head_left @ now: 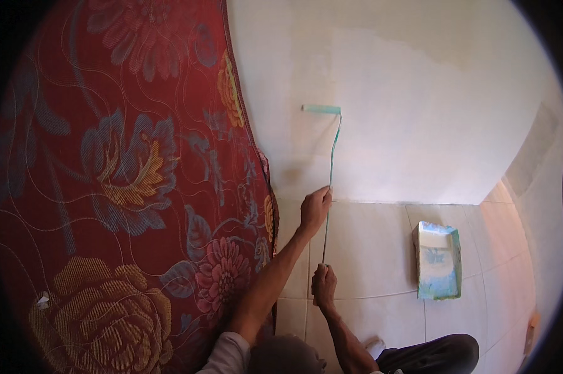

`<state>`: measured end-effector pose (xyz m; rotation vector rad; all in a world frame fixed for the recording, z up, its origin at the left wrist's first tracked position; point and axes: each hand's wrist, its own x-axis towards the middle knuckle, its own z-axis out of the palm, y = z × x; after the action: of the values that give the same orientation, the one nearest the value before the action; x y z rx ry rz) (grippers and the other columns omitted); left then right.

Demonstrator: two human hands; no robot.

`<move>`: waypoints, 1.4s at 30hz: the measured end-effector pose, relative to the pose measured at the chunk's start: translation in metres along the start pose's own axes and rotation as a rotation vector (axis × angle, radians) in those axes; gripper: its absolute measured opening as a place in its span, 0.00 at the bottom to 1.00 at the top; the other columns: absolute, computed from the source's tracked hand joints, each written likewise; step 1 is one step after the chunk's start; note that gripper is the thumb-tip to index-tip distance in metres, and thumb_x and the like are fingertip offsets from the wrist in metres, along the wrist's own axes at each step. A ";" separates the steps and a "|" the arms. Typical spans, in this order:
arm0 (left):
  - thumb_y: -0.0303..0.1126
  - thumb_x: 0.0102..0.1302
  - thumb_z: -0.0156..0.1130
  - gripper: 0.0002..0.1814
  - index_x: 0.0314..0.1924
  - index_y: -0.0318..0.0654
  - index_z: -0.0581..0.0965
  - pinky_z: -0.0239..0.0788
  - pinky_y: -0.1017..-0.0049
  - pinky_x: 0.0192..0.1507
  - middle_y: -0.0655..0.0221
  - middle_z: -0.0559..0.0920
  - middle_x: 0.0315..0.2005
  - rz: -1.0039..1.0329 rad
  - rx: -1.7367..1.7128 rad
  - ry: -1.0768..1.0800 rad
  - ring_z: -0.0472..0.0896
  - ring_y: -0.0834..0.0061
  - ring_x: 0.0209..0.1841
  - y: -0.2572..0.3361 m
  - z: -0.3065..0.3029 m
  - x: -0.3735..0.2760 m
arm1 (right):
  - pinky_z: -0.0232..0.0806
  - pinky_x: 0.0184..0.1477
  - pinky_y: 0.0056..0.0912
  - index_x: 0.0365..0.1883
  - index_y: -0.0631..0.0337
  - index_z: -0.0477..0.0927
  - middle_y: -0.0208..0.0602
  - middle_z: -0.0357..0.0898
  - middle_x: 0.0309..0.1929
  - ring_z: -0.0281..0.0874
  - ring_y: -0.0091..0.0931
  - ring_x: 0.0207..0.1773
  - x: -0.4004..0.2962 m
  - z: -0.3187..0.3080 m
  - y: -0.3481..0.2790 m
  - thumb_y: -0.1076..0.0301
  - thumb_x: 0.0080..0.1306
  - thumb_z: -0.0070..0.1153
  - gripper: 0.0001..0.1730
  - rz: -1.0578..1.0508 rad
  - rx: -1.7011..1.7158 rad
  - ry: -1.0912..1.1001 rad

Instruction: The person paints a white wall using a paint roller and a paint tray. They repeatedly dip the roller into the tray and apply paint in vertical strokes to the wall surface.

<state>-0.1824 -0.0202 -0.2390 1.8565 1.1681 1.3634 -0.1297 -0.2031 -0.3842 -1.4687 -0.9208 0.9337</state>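
A small paint roller (321, 109) with a pale green sleeve lies against the off-white wall (403, 117). Its long thin rod handle (326, 233) runs down towards me. My left hand (315, 210) is closed around the rod about halfway along. Lower down, my right hand (324, 284) grips the handle end, which it mostly hides. Darker, damp-looking patches show on the wall around the roller. To the right of both hands, a paint tray (439, 262) sits on the tiled floor, with white and bluish paint in it.
At left, close to my left arm, stands a large red quilted fabric surface (146, 248) with a flower pattern. Pale floor tiles (370, 248) meet the wall's foot. My dark-trousered knee (436, 353) is at the bottom right. An orange-ended object (531, 332) lies at the far right.
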 end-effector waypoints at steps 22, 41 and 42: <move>0.38 0.77 0.54 0.20 0.28 0.31 0.76 0.69 0.71 0.23 0.67 0.79 0.17 0.244 0.027 0.059 0.76 0.77 0.17 0.136 -0.049 0.142 | 0.58 0.17 0.26 0.32 0.62 0.70 0.26 0.66 0.18 0.62 0.16 0.17 0.050 -0.003 -0.196 0.47 0.80 0.46 0.26 -0.172 0.143 -0.054; 0.39 0.78 0.54 0.21 0.29 0.31 0.77 0.68 0.73 0.24 0.68 0.79 0.18 0.153 -0.019 -0.016 0.76 0.79 0.18 0.112 -0.036 0.117 | 0.56 0.14 0.23 0.31 0.57 0.68 0.22 0.62 0.15 0.58 0.14 0.14 0.052 -0.007 -0.153 0.42 0.79 0.45 0.27 -0.135 0.088 -0.029; 0.39 0.78 0.53 0.21 0.29 0.31 0.77 0.68 0.73 0.24 0.67 0.79 0.18 0.132 -0.023 -0.032 0.76 0.80 0.18 0.104 -0.032 0.108 | 0.56 0.14 0.23 0.32 0.58 0.68 0.22 0.62 0.16 0.59 0.15 0.14 0.048 -0.008 -0.142 0.42 0.79 0.45 0.27 -0.123 0.080 -0.024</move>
<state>-0.1680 0.0243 -0.0933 1.9613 1.0251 1.4065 -0.1109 -0.1496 -0.2449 -1.3209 -0.9699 0.8893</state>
